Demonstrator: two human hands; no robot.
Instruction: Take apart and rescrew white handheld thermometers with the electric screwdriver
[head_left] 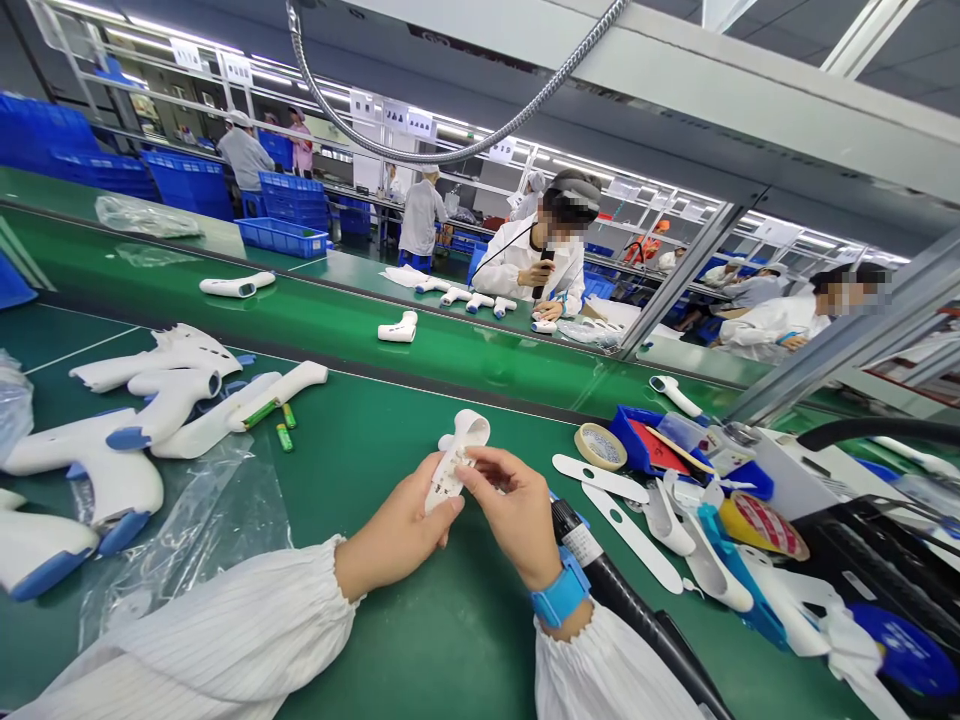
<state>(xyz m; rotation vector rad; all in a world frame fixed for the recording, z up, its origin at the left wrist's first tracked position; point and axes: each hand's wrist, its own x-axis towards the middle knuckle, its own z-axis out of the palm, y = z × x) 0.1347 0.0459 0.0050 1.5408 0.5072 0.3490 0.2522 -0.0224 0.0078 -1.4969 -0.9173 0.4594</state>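
Observation:
My left hand [397,525] is closed around a white plastic housing part [448,472], held tilted over the green bench. It has a rounded loop at its top and small dark details along its inner face. My right hand [517,505], with a blue band at the wrist, has thumb and forefinger pinched together against the part's right side. Whatever lies between those fingertips is too small or hidden to make out. Just right of that hand lies a black electric screwdriver-like tool [592,550] with a white label.
White and blue handheld thermometers [180,400] lie at left on a transparent bag [202,530], beside green batteries [285,437]. At right are a tape roll [600,446], a blue bin [626,425] and loose white shells [667,515]. A green conveyor [337,325] runs behind; a co-worker [536,250] sits beyond.

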